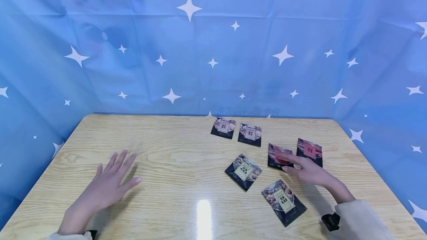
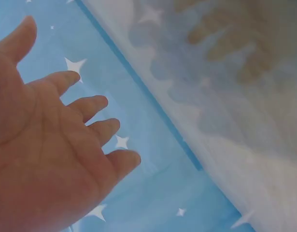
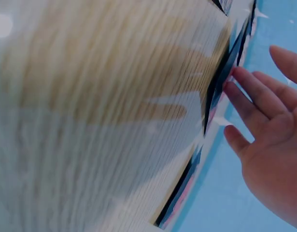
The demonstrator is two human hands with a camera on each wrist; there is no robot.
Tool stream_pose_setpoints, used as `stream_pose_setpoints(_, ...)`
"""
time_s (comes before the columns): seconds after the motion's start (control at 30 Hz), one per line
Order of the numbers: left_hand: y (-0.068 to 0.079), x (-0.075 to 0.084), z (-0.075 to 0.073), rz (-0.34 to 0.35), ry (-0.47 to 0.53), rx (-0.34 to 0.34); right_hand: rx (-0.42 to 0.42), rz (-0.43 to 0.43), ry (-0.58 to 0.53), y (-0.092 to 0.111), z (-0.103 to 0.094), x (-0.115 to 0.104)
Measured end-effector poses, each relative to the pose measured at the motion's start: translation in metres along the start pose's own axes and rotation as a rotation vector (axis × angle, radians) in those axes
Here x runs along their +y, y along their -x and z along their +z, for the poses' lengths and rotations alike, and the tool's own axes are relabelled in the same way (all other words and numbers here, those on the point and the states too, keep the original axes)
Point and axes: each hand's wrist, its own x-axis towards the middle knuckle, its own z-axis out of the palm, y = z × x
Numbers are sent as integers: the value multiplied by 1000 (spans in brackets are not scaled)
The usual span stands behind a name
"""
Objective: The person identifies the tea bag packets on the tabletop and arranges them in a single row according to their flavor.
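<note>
My right hand reaches over a dark flat food packet with a red label. Its fingertips touch the packet's face, fingers extended, and in the right wrist view the fingers meet the packet seen edge-on. Just right of it lies a second red-label packet. Nearer the front are two packets with cream labels, one left of the hand and one below it. My left hand hovers above the left side of the table, fingers spread, holding nothing; its palm shows in the left wrist view.
Two packets with pale pinkish labels, one beside the other, lie near the back edge of the wooden table. A blue star-patterned cloth hangs behind and along both sides. A bright reflection shines at the front middle.
</note>
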Motion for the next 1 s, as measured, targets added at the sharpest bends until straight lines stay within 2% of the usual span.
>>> stream_pose_setpoints(0.13,-10,9,-2,88,34,5,-10,19,-9,-1,0,3)
stream_pose_setpoints(0.27,-23,19,-2,159,128,-11,-18,24,-23,-2,0,6)
stream_pose_setpoints(0.43,-42,29,3,203,245,-57,-26,27,-41,-2,1,8)
stream_pose_setpoints(0.63,-67,47,13,242,324,-155,-26,37,-50,-1,0,9)
stream_pose_setpoints(0.8,-86,68,23,269,358,-226,-34,52,-94,0,1,11)
stream_pose_setpoints(1.0,-103,96,33,287,361,-298,-32,55,-91,-1,2,14)
